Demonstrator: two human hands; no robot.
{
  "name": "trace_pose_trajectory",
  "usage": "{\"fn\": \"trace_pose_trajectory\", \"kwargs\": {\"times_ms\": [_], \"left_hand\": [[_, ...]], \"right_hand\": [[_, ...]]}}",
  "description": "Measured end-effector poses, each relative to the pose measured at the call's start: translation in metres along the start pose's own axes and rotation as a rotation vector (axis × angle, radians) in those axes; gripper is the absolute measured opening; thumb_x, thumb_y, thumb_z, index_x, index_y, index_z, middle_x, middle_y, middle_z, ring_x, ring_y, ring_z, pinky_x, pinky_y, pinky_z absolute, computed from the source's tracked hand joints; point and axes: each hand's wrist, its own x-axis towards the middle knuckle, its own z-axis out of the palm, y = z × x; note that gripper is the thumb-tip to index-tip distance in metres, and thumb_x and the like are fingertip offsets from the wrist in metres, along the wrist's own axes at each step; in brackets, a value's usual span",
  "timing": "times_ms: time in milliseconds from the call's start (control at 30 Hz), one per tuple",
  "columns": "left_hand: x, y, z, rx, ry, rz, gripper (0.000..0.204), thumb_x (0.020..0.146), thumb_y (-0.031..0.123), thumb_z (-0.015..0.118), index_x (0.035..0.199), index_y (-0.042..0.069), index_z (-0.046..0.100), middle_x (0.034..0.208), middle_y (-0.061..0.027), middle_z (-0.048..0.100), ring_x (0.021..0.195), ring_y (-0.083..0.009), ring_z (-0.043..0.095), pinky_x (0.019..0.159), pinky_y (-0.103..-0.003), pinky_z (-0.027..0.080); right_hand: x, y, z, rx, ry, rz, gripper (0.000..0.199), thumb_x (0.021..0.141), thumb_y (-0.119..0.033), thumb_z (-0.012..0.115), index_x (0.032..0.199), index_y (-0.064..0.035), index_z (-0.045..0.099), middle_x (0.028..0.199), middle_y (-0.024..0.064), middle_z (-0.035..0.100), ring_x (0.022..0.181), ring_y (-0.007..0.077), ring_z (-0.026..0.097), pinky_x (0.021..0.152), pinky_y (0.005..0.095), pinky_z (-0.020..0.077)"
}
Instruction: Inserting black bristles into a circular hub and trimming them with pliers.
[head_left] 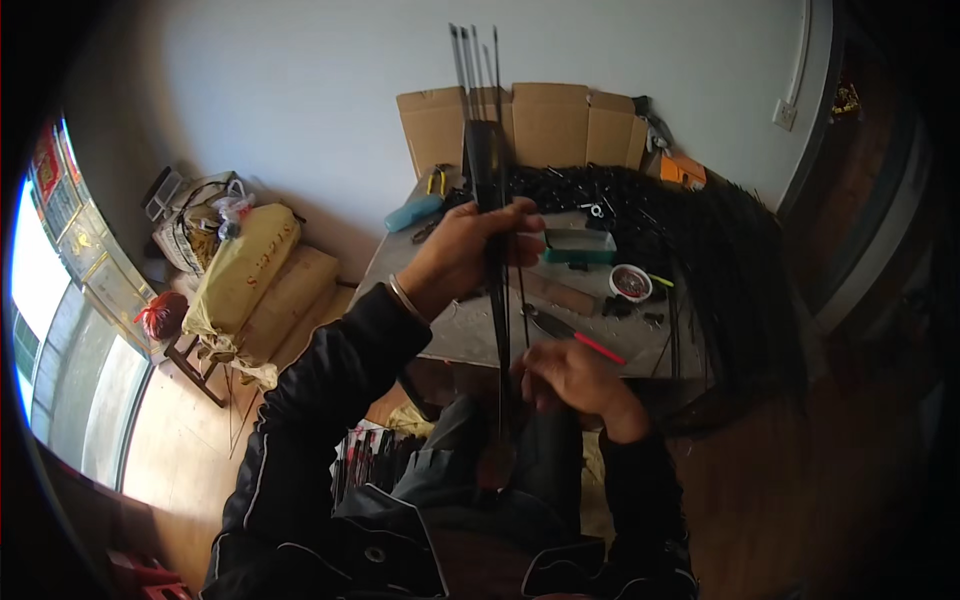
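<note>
Glare from opening (35, 240) at left; right side dim; black pile (740, 290) losing detail; edges fisheye-bent, corners black.

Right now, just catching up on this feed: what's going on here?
A person is working at a table. The left hand grips a bundle of long black rods, their tips standing well above it. Lower down, the right hand appears to pinch a thin black rod. On the tabletop are a green tray, a white tub and a red-handled tool.
</note>
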Motion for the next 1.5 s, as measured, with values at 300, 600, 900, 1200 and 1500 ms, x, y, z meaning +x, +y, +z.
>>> {"fn": "trace_pose_trajectory", "kwargs": {"times_ms": [300,600,900,1200,1500], "left_hand": [[-0.003,-0.005,0.011,-0.014,0.012,-0.008,0.026,0.097,0.009,0.047,0.122,0.003,0.052,0.106,-0.0111,0.063,0.096,-0.0238,0.065,0.082,-0.036,0.055],[-0.023,-0.012,0.017,0.088,-0.193,-0.139,0.026,0.096,0.005,0.047,0.119,0.000,0.056,0.112,-0.0169,0.064,0.100,-0.0285,0.066,0.089,-0.040,0.052],[-0.056,-0.010,0.014,-0.013,-0.514,-0.156,0.024,0.091,0.004,0.055,0.110,-0.009,0.061,0.103,-0.0226,0.066,0.102,-0.0322,0.064,0.092,-0.039,0.049],[-0.031,-0.152,-0.050,0.078,-0.333,-0.223,0.024,0.092,-0.003,0.052,0.114,-0.005,0.061,0.108,-0.0151,0.067,0.105,-0.0210,0.064,0.095,-0.031,0.049],[-0.027,-0.184,-0.061,0.000,-0.304,-0.358,0.026,0.092,0.002,0.057,0.116,-0.007,0.059,0.106,-0.0135,0.068,0.101,-0.0202,0.065,0.090,-0.028,0.050]], "right_hand": [[0.012,0.102,-0.061,-1.163,0.959,-0.211,0.034,0.077,-0.030,0.073,0.099,-0.0074,0.062,0.097,0.0087,0.061,0.095,0.0297,0.055,0.084,0.0434,0.0411],[0.000,0.037,-0.067,-0.861,0.882,-0.604,0.054,0.078,-0.016,0.072,0.127,-0.0079,0.052,0.118,0.0112,0.057,0.109,0.0306,0.053,0.090,0.0445,0.0413],[0.069,0.015,-0.046,-0.166,0.220,-0.575,0.044,0.075,-0.006,0.071,0.117,-0.0061,0.059,0.080,0.0113,0.066,0.073,0.0215,0.064,0.067,0.0382,0.0481],[0.098,0.037,-0.127,-1.521,0.748,-0.149,0.061,0.080,-0.013,0.066,0.137,-0.0061,0.043,0.131,0.0153,0.052,0.125,0.0337,0.047,0.109,0.0422,0.0288],[0.064,-0.023,-0.056,0.324,0.132,-0.445,0.044,0.094,-0.012,0.055,0.133,0.0033,0.044,0.127,0.0193,0.056,0.117,0.0284,0.057,0.096,0.0403,0.0484]]}}
